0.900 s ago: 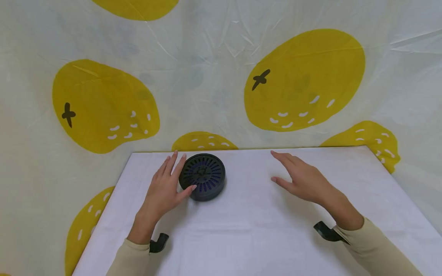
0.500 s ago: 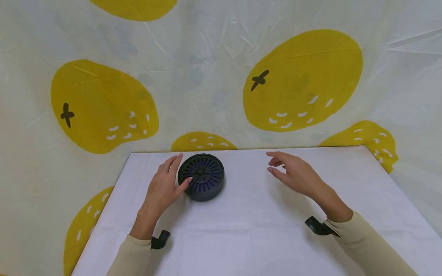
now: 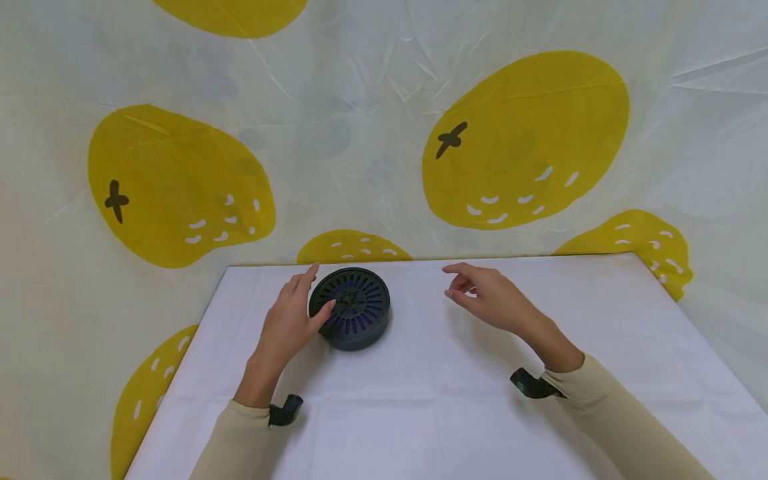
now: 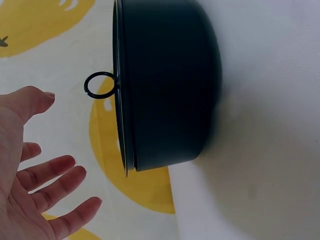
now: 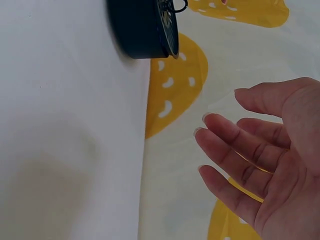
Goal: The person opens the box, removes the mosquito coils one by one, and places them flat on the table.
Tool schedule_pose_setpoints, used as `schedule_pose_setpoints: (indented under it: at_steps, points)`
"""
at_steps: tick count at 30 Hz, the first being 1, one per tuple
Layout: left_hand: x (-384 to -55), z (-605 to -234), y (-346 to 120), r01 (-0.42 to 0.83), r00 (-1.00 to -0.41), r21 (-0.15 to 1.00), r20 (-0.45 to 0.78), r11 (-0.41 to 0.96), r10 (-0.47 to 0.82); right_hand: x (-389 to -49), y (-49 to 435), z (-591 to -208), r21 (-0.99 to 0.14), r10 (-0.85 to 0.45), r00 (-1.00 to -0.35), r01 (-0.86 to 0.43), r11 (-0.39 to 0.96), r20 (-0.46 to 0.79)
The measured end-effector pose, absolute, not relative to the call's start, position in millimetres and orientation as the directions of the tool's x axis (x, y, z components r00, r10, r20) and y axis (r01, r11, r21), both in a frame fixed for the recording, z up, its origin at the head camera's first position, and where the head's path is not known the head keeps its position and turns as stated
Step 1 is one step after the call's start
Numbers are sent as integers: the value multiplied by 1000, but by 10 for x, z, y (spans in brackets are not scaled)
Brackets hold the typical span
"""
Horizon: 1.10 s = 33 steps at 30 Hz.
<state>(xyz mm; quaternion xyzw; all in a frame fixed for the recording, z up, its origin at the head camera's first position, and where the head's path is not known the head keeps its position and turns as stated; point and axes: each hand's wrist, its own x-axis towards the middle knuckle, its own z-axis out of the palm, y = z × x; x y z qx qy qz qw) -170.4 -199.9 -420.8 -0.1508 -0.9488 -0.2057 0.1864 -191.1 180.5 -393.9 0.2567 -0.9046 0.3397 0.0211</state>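
Observation:
A round, dark mosquito coil holder (image 3: pixel 353 310) stands on the white table, left of the middle. Slots radiate across its lid, and in the left wrist view a small wire ring (image 4: pixel 100 85) stands up from the lid. My left hand (image 3: pixel 287 323) is raised at the holder's left side, thumb in front of the lid in the head view. In the left wrist view a gap separates the left fingers (image 4: pixel 55 185) from the holder. To the right, my right hand (image 3: pixel 495 300) hovers above the table with loosely bent fingers, apart from the holder and holding nothing.
The white-covered table (image 3: pixel 396 427) ends at a back edge just behind the holder. A pale curtain (image 3: pixel 360 133) with yellow fruit prints hangs beyond it. Dark curved mounts (image 3: pixel 287 410) stick out from both sleeves.
My right hand has moved left toward the holder, its fingers bending a little more. The left hand has shifted slightly, its fingers drawing closer together. The holder has stayed in place.

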Motion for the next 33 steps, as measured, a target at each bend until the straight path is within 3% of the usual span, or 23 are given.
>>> schedule_pose_setpoints:
  at_steps: [14,33]
  points:
    - [-1799,-4220,-1946,313,-929,467,333,827,164,-2021,1546,-4090,-659,-488,-858,-462,594,161]
    - [-1994,-4265,-1995,329,-940,606,283,724,191,-2198,1229,-4314,-819,-524,-849,-341,461,58]
